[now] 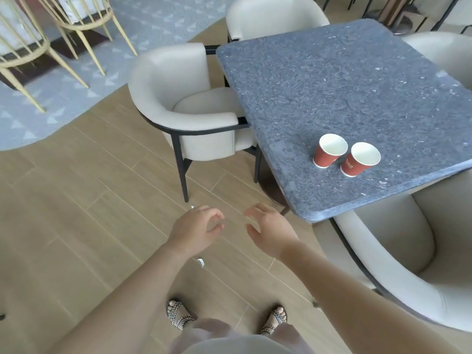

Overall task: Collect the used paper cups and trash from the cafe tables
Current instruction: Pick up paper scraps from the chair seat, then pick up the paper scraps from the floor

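Low and centre, the left hand (196,227) hangs loosely curled and empty above the wooden floor (76,226), with a small white scrap (201,261), possibly paper, lying below its wrist. Beside it the right hand (272,232) is equally slack and empty. Farther right, a red paper cup (329,150) and a second cup (360,159) stand upright together near the blue table (332,85)'s lower edge.

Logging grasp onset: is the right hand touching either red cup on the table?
Apart. Head view: the right hand is over the floor, short of the table edge; bare tabletop separates it from the left cup and right cup.
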Demonstrator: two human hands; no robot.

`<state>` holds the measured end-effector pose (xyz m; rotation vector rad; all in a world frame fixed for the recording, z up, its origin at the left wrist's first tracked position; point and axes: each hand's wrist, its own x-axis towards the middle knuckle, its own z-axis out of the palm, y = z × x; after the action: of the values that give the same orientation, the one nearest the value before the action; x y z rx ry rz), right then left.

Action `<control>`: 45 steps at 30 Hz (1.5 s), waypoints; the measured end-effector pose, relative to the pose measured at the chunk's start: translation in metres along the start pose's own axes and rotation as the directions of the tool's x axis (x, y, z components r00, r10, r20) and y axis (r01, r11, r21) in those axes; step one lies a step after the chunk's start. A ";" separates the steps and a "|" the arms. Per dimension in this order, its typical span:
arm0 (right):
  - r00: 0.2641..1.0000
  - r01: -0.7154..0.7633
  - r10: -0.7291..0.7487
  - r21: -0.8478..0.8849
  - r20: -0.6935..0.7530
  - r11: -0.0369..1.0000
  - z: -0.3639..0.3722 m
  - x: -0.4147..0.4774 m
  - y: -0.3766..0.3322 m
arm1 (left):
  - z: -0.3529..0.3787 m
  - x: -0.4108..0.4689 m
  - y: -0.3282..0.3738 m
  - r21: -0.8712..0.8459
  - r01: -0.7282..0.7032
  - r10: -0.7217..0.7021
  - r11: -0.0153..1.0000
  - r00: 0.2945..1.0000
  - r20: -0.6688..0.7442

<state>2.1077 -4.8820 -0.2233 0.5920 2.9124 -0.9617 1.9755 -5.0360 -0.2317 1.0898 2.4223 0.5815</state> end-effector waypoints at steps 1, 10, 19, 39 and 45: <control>1.000 -0.009 0.009 0.002 0.004 1.000 0.010 0.005 -0.012 | -0.007 -0.001 -0.013 -0.005 -0.002 0.002 1.000 1.000 0.013; 0.993 -0.113 0.113 0.034 0.018 0.993 0.091 0.053 -0.101 | -0.057 0.001 -0.115 -0.006 -0.051 0.052 0.999 0.986 0.157; 0.978 -0.058 0.055 0.011 0.202 0.998 0.158 0.106 -0.089 | -0.032 0.019 -0.183 -0.007 0.004 -0.002 1.000 0.985 0.171; 0.938 0.142 -0.099 -0.107 0.333 0.984 0.541 0.272 0.192 | 0.373 0.146 -0.462 -0.061 0.245 -0.237 0.968 0.965 0.115; 0.935 0.122 -0.059 -0.162 0.350 0.979 0.638 0.306 0.260 | 0.471 0.177 -0.523 -0.014 0.328 -0.320 0.944 0.929 0.186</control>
<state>1.8535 -4.9516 -0.9292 0.2495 2.6882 -0.7094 1.8069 -5.1223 -0.9325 0.6681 2.3456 0.4043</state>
